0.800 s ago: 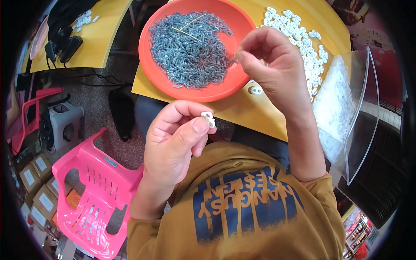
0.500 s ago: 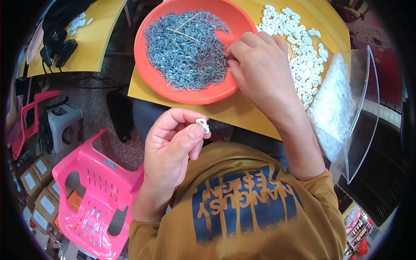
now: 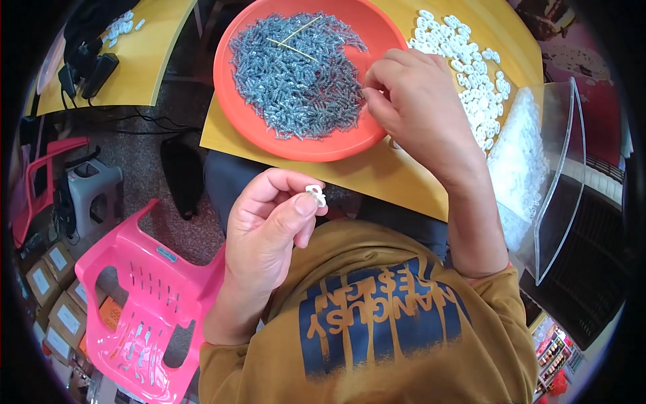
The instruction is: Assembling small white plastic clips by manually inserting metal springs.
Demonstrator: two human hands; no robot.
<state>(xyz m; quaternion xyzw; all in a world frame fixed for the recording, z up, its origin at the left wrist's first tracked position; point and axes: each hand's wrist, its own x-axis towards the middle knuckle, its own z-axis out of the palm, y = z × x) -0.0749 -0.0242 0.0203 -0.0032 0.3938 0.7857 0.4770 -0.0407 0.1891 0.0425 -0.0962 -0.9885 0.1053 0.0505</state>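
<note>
My left hand (image 3: 264, 232) is raised in front of my chest, its thumb and forefinger pinching a small white plastic part (image 3: 315, 194) with a hole in it. Over the right side of a round red dish (image 3: 380, 30) is my right hand (image 3: 427, 104), palm down with the fingertips drawn together at the edge of a heap of small metal springs (image 3: 289, 87). Whatever those fingertips may hold is hidden or too small to make out. Two thin yellowish sticks (image 3: 293, 48) lie crossed on the springs.
Many loose white plastic parts (image 3: 479, 91) cover the yellow table (image 3: 420, 182) right of the dish. A clear bin (image 3: 558, 178) of small translucent pieces (image 3: 518, 168) stands beside them. A pink chair (image 3: 151, 296) is at my left, near a second yellow table (image 3: 138, 74).
My right hand has drawn slightly to the right, its fingertips backing toward the edge of the springs. The left hand keeps its pinch on the white part. The whole view has shifted a little.
</note>
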